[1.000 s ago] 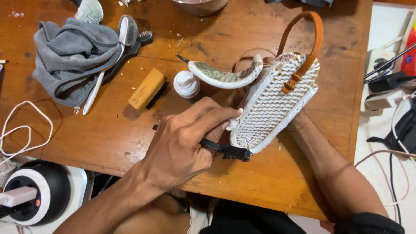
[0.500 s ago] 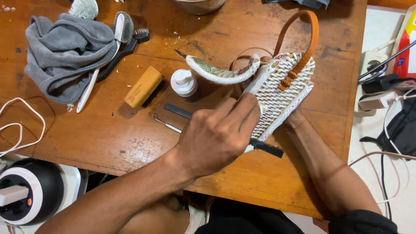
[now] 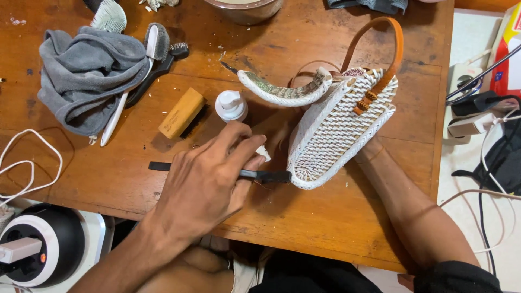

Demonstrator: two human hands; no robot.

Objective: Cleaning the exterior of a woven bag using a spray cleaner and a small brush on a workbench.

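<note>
Wooden worktop (image 3: 163, 179): white woven bag (image 3: 339, 130) tilted near right edge, propped from behind by right hand (image 3: 374, 154), grip hidden, so left hand (image 3: 209, 184) can pinch black brush (image 3: 260, 175) against its lower rim.

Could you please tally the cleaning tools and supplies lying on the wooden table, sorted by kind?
Brushes: 3 – the black one in the left hand at the white woven bag, a wooden block brush, a dark-handled brush
Grey cloths: 1
White pump bottles: 1
Total: 5
</note>
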